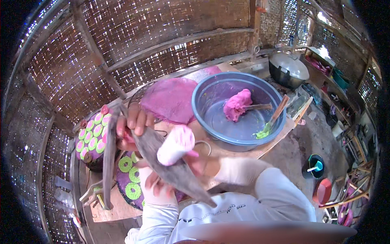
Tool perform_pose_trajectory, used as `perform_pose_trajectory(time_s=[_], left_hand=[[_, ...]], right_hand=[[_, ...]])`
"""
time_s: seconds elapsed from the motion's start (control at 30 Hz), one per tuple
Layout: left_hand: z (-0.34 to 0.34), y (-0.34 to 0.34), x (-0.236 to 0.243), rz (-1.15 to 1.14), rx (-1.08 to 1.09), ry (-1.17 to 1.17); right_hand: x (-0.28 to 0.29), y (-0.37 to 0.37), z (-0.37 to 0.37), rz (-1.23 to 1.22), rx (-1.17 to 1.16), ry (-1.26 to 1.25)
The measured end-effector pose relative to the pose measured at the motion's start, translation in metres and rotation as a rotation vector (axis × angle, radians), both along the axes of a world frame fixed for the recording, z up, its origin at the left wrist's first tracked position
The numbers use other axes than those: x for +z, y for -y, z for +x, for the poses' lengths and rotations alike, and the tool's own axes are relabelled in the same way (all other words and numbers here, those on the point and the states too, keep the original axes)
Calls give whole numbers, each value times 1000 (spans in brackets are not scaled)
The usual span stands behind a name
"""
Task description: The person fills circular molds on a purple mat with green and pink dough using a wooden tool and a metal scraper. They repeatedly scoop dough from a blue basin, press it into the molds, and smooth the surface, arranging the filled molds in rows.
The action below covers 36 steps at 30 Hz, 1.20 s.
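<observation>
My left hand [131, 127] grips a weathered wooden tool near the far end, where its two long arms come close together. The broad arm [156, 150] slants toward my body; a thinner arm [109, 171] hangs to its left. Against the broad arm sits a pink-and-white cylinder [177, 144], perhaps dough. My right hand [196, 163], blurred, is closed around the broad arm beside this cylinder and partly hidden by it. Beneath the tool, bright green rings [133, 190] lie on a round purple sheet. Farther left, a second purple round [94, 153] carries green rings with pink centres.
A blue basin [205, 126] stands right of the tool, holding pink dough [237, 105] and a wooden paddle [279, 110] with green dough. A pink sheet [170, 97] lies behind. A lidded pot [288, 70] stands back right; a dark bucket [313, 166] is on the floor.
</observation>
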<state>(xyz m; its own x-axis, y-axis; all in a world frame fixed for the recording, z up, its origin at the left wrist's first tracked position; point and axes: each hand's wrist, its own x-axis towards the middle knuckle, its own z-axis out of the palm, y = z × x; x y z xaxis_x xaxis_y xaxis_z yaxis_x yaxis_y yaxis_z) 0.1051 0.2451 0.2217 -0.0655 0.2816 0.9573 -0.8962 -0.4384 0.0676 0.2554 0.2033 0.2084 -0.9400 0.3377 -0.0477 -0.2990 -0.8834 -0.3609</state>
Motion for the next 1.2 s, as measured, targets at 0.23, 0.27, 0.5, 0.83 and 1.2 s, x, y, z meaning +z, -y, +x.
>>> perform_pose_trajectory(time_s=[0.23,0.27,0.5,0.83,1.2], left_hand=[[-106,86,-60,-886,787,-179],[-109,99,-72,-1114,1124,-324],[-66,162,-79,-598,1925,-1341],[-55,219,-56,-791,1698,-1346],[-91,221,-101,-1036,1328,-1091]], right_hand=[[2,21,7,294,30,34],[-20,6,9,317,-115,79],[-13,6,-31,1176,-412,344],[7,52,-67,1945,-201,297],[-44,23,-79,953,643,376]])
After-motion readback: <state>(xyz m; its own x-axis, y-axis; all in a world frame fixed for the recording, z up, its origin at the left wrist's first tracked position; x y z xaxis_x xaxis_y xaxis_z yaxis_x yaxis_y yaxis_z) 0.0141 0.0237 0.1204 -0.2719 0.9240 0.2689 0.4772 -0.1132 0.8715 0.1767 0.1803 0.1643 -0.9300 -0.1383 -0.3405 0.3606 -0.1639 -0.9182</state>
